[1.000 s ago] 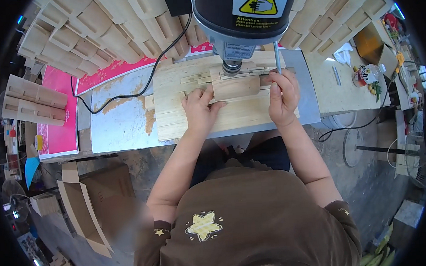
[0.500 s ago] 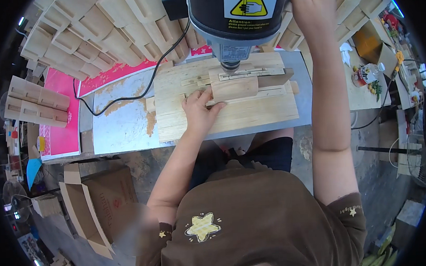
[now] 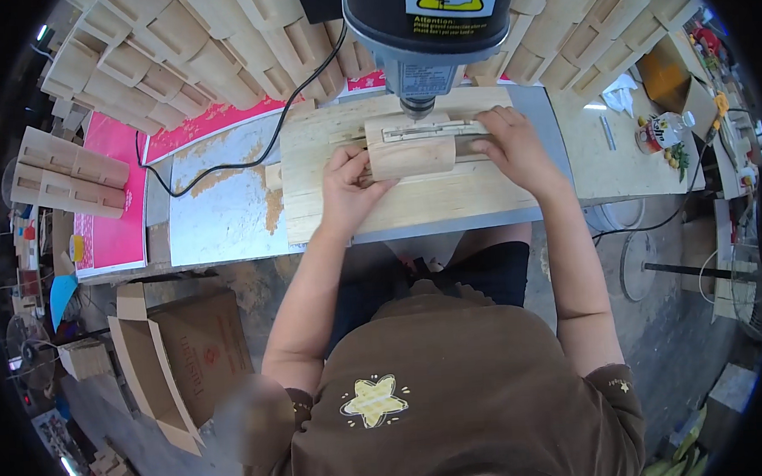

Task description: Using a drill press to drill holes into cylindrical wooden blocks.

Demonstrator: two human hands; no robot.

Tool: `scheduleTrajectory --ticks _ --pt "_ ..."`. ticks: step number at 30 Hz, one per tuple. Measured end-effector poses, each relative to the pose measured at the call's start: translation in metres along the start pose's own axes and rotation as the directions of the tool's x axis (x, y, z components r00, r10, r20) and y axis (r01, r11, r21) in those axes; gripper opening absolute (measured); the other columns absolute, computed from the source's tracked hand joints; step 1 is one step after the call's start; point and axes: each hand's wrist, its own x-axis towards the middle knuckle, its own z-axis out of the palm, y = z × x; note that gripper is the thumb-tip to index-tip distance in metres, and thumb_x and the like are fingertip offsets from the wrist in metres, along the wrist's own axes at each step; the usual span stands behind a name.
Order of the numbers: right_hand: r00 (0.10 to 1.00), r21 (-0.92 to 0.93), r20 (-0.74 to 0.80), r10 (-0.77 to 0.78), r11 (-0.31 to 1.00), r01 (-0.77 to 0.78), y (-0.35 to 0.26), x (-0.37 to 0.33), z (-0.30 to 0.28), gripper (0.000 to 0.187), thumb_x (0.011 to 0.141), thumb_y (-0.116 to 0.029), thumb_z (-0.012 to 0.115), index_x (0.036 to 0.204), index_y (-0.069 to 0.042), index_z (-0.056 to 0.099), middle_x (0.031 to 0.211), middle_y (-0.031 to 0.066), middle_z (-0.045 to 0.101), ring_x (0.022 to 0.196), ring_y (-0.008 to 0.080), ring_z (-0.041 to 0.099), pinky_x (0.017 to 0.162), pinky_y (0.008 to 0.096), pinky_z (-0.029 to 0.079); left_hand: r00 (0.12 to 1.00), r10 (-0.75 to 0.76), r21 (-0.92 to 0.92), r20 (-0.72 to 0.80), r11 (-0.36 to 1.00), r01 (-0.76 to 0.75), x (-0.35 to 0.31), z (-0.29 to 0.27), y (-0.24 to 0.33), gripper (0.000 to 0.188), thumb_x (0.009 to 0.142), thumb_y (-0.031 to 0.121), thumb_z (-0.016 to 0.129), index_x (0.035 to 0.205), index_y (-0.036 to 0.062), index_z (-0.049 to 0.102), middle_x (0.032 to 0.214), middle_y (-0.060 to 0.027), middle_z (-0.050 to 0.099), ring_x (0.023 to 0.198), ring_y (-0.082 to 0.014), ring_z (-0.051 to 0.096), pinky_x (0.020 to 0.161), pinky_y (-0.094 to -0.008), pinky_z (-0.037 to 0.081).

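Note:
A pale wooden block with a rounded face lies in a wooden jig on a flat board. Directly above it hangs the chuck of a drill press, its tip just behind the block's top. My left hand is closed at the block's left end, thumb along its near edge and fingers curled. On the right, my right hand pinches the end of a narrow wooden strip lying along the block. What its fingertips touch is partly hidden.
Wooden pieces with recesses are stacked along the back, more at the left. A black cable crosses the table. A bottle stands at the right; an open cardboard box sits on the floor at lower left.
My right hand has come down from beside the drill head to the jig's right end. The block has shifted slightly left, and the chuck sits higher relative to it.

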Motion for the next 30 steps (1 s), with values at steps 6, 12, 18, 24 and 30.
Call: scheduleTrajectory --ticks 6,12,18,24,30 --pt "0.998 0.119 -0.053 0.015 0.993 -0.008 -0.023 -0.026 -0.003 0.026 0.074 -0.012 0.067 0.096 -0.003 0.057 0.089 0.0133 0.057 0.090 0.0343 0.051 0.080 0.0423 0.039 0.939 0.314 0.377 0.142 0.860 -0.344 -0.031 -0.073 0.031 0.040 0.055 0.010 0.084 0.091 0.0034 0.068 0.081 -0.0051 0.059 0.074 -0.0198 0.055 0.069 -0.0289 0.045" --pt "0.998 0.032 -0.062 0.002 0.999 0.000 -0.023 -0.048 -0.006 0.028 0.072 -0.014 0.069 0.096 -0.004 0.058 0.089 0.0108 0.057 0.090 0.0318 0.051 0.082 0.0406 0.037 0.990 -0.138 0.102 -0.027 0.985 0.140 -0.058 -0.121 0.057 0.020 0.068 0.011 0.079 0.078 0.0014 0.065 0.069 0.0022 0.056 0.062 -0.0043 0.047 0.056 -0.0200 0.036" --pt "0.998 0.039 -0.058 -0.037 0.998 0.039 -0.027 -0.046 -0.004 0.030 0.072 -0.016 0.070 0.096 -0.004 0.058 0.089 0.0098 0.057 0.089 0.0313 0.052 0.082 0.0407 0.036 0.829 -0.529 -0.252 -0.182 0.840 0.480 -0.061 -0.076 0.065 0.028 0.078 0.025 0.073 0.072 -0.0002 0.064 0.065 0.0011 0.057 0.053 -0.0027 0.041 0.049 -0.0189 0.032" --pt "0.998 0.062 -0.047 -0.040 0.997 0.043 -0.025 -0.044 -0.002 0.029 0.072 -0.013 0.070 0.096 -0.002 0.058 0.089 0.0118 0.058 0.087 0.0327 0.051 0.078 0.0395 0.040 0.801 -0.555 -0.351 -0.225 0.813 0.464 -0.060 -0.056 0.053 0.031 0.079 0.029 0.073 0.076 -0.0009 0.067 0.066 -0.0002 0.059 0.056 -0.0041 0.045 0.050 -0.0191 0.032" --pt "0.999 0.081 -0.035 -0.018 0.996 0.021 -0.028 -0.045 -0.005 0.027 0.073 -0.015 0.070 0.095 -0.004 0.058 0.088 0.0101 0.058 0.086 0.0316 0.051 0.077 0.0399 0.039 0.831 -0.525 -0.282 -0.186 0.838 0.467 -0.053 -0.062 0.054 0.031 0.079 0.029 0.073 0.075 -0.0007 0.067 0.066 -0.0003 0.059 0.056 -0.0039 0.045 0.050 -0.0193 0.033"
